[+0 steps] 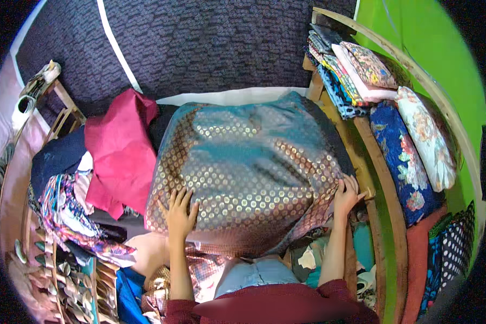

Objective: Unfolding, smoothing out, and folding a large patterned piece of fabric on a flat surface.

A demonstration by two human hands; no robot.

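A teal cloth with a shiny gold dot pattern (pixel 243 178) lies spread over a low surface in front of me, its near edge hanging toward my lap. My left hand (pixel 181 212) rests flat on its near left part, fingers apart. At the right edge of the same cloth is my right hand (pixel 346 197), its fingers stretched out and thumb apart, touching the fabric by the wooden frame. Soft folds and a few wrinkles run across the cloth. A crumpled crimson cloth (pixel 121 156) lies just left of it.
Folded patterned fabrics (pixel 356 75) are stacked on the wooden bench (pixel 383 205) at the right. A blue floral bundle (pixel 402 162) lies nearer. Multicoloured cloth (pixel 67 210) is heaped at the left, above a rack of spools (pixel 65 275). Dark patterned fabric (pixel 210 48) covers the far side.
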